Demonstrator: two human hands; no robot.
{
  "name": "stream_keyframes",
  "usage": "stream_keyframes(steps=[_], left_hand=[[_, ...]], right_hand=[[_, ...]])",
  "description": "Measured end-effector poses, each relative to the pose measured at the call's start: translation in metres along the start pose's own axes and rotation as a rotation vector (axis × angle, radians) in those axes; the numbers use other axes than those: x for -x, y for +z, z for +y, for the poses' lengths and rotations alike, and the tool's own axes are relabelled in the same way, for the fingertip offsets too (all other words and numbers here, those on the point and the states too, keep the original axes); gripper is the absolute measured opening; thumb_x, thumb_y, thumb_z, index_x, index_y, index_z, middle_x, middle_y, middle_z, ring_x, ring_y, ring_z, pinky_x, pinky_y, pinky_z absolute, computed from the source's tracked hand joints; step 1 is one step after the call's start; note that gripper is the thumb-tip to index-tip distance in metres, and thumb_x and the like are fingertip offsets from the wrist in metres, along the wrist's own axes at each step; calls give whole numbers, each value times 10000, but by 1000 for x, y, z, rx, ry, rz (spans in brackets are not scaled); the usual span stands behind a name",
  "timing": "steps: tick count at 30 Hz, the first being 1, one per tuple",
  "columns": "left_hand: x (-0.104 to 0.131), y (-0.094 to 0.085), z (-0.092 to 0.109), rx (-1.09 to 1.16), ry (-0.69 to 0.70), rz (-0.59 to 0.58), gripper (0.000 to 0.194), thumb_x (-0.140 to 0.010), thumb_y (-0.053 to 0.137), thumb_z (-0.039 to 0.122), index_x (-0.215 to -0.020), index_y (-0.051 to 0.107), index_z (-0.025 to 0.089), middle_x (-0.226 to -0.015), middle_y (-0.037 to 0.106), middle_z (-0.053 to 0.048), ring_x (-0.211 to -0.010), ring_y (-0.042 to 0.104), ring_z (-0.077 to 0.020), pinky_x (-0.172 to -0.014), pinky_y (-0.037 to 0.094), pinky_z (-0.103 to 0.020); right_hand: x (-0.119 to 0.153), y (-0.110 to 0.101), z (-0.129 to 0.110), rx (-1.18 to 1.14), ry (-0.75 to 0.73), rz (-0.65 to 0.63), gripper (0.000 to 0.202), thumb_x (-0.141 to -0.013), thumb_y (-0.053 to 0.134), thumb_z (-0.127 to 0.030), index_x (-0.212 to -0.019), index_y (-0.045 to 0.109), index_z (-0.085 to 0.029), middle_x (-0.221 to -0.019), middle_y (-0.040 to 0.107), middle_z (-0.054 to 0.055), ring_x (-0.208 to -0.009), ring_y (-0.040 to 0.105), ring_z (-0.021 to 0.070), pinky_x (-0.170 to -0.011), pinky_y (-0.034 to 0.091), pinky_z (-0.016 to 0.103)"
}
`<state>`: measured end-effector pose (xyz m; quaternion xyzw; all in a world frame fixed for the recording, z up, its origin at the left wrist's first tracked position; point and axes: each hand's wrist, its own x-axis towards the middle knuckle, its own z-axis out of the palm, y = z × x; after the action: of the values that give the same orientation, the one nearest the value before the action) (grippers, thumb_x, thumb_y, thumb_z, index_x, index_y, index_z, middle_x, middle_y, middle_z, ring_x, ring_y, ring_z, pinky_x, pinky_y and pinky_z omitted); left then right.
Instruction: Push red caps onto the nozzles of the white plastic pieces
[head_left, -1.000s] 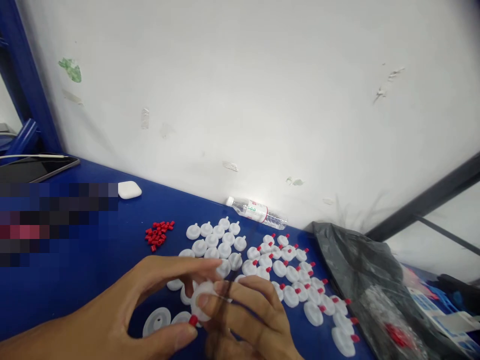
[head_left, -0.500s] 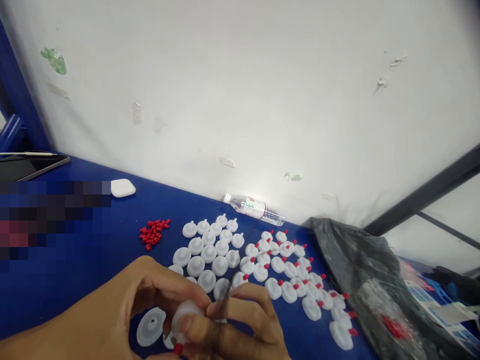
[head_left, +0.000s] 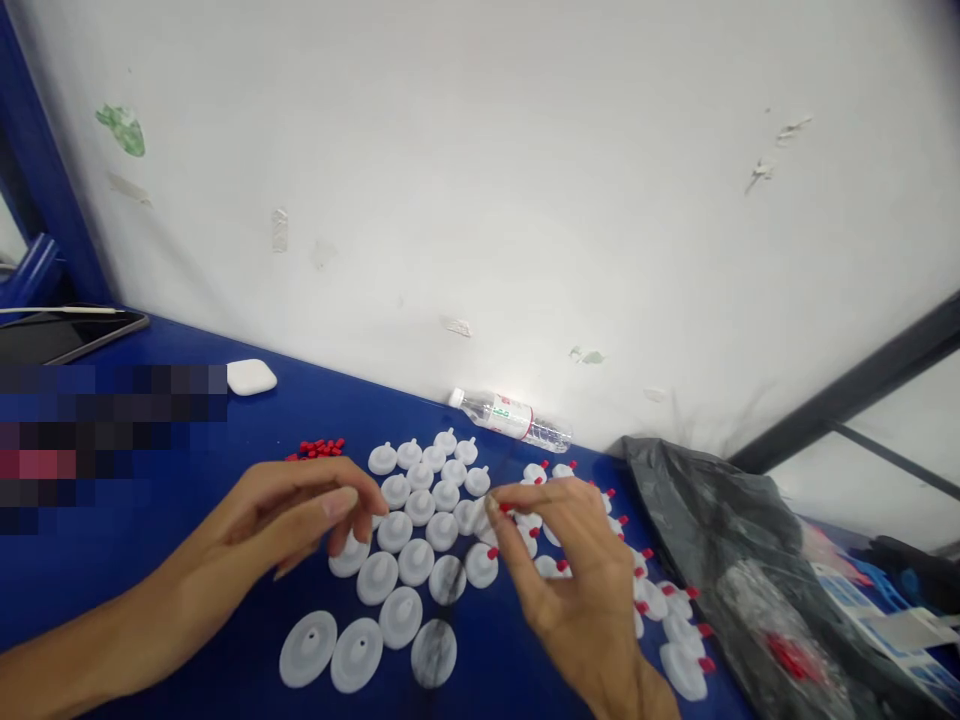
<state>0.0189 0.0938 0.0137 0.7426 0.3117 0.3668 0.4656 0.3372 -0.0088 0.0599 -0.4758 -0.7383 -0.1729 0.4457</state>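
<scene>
A blue table (head_left: 150,560) against a white wall (head_left: 480,180), spread with white plastic discs (head_left: 420,505).
A red-capped disc (head_left: 501,512) is pinched in the right hand (head_left: 581,580) grip above the capped group (head_left: 660,610); the left hand (head_left: 289,520), fingers loosely curled and holding nothing, hovers over an uncapped disc (head_left: 350,558). Capped pieces are best kept apart from uncapped.

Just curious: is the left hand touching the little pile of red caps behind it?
Cannot tell. In the head view the left hand covers the near edge of the red caps, so neither contact nor a gap shows plainly.

Blue table (head_left: 187,560), white discs (head_left: 420,505), red caps (head_left: 321,447), bottle (head_left: 512,418)
</scene>
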Motion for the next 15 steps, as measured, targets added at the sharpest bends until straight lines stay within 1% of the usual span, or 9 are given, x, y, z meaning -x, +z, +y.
stream_keyframes(steps=[1, 3, 5, 8, 11, 13, 15], left_hand=[[-5, -4, 3, 35, 1, -3, 593, -1275, 659, 799, -1076, 953, 324, -825, 842, -30, -687, 700, -213, -546, 542, -254], [-11, -9, 6, 76, 19, 10, 601, -1265, 700, 804, -1000, 933, 317, -790, 807, -18, -670, 650, -197, -543, 499, -251], [-13, -10, 5, 94, 26, 12, 593, -1264, 714, 797, -991, 930, 318, -801, 812, -18, -684, 656, -198, -550, 491, -252], [-11, -7, 1, 91, 12, -13, 576, -1266, 710, 780, -1011, 936, 315, -805, 814, -18, -668, 643, -195, -549, 484, -259], [-9, -4, 1, 64, 16, -9, 580, -1251, 737, 768, -962, 919, 300, -766, 786, -9, -645, 611, -182, -572, 509, -257], [-9, -2, 3, 39, 35, 0, 591, -1250, 733, 756, -941, 914, 286, -746, 779, -14, -638, 626, -181, -575, 523, -256], [-9, -1, 5, -9, 58, 24, 614, -1257, 697, 753, -946, 922, 274, -726, 779, -26, -619, 654, -188, -538, 509, -260]], right_hand=[[1, 2, 6, 10, 13, -11, 146, -1224, 760, -236, -1211, 798, -376, -1004, 950, -44, -811, 922, 276, -825, 771, 502], [6, 6, 14, 5, 15, -57, 131, -1224, 738, -247, -1174, 787, -359, -1008, 947, -50, -824, 920, 273, -787, 757, 483], [9, 8, 18, -8, 2, -120, 156, -1210, 722, -242, -1138, 790, -362, -1011, 955, -67, -840, 931, 258, -766, 762, 451], [12, 6, 19, -2, -32, -207, 190, -1188, 711, -223, -1129, 816, -371, -1004, 961, -84, -856, 939, 257, -817, 784, 448], [13, 2, 25, 43, -58, -255, 209, -1154, 719, -184, -1109, 835, -352, -983, 953, -53, -837, 924, 278, -834, 766, 476], [14, 1, 33, 87, -56, -265, 237, -1137, 700, -146, -1066, 828, -332, -968, 943, -23, -814, 903, 296, -828, 735, 501], [14, -1, 39, 127, -44, -267, 271, -1136, 666, -114, -1032, 812, -318, -953, 929, -1, -799, 883, 313, -821, 699, 525]])
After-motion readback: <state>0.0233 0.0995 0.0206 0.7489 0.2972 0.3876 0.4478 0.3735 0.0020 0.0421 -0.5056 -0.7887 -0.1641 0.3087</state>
